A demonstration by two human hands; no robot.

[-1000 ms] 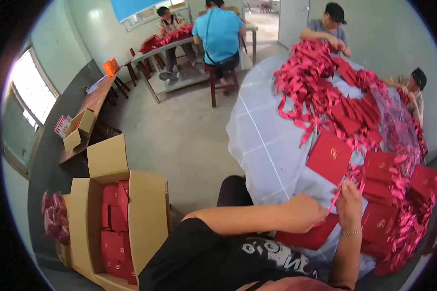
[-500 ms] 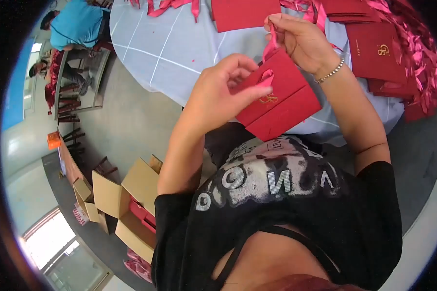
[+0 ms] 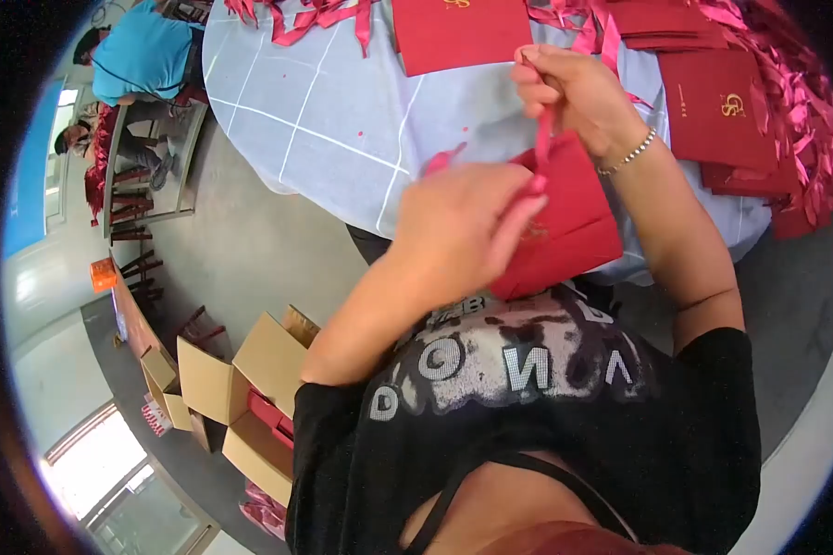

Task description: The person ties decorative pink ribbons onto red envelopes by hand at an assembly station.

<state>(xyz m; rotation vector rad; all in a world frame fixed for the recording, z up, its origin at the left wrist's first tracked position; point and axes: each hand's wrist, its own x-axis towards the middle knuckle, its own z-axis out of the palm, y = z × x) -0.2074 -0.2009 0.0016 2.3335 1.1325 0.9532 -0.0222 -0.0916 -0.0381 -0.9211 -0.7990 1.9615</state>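
Observation:
A small red bag (image 3: 574,222) hangs in front of my shirt at the table's near edge. My left hand (image 3: 467,227) pinches the pink ribbon (image 3: 543,139) low down, just over the bag's face, and covers part of it. Above and to the right, my right hand (image 3: 583,92) grips the upper part of that ribbon between thumb and fingers. The ribbon runs taut between both hands.
The round table (image 3: 342,111) has a checked cloth. Red bags (image 3: 463,32) lie at its far side, with more bags (image 3: 717,106) and ribbons (image 3: 819,157) at the right. An open cardboard box (image 3: 208,379) stands lower left. Two people (image 3: 143,55) are at the upper left.
My left hand has moved from the bag's side to the ribbon over its face. The bag has shifted slightly right and down, and the ribbon is now pulled straight.

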